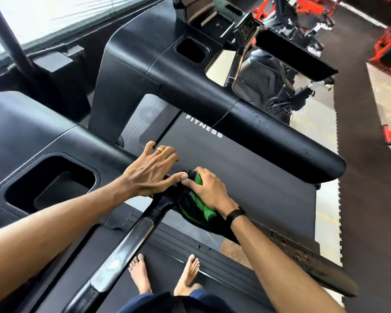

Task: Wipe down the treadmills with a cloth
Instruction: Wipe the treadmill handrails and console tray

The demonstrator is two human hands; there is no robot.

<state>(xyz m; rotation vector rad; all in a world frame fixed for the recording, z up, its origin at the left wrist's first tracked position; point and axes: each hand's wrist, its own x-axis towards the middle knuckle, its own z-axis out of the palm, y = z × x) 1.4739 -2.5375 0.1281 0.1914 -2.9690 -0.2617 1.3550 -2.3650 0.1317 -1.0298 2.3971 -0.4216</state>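
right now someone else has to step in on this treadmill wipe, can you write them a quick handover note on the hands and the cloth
Right hand: pressing the green and black cloth onto the near handrail, fingers curled over it.
Left hand: fingers spread, resting on the same rail just beside the cloth, holding nothing.
Position: standing barefoot on the treadmill belt, facing the console.
Done: cannot tell which surfaces have been wiped; droplets show on the far handrail.
Left: finish the near rail, then the far rail, the console tray and the other treadmills.

Cloth (195, 201) on handrail (122, 245), under right hand (209, 190)
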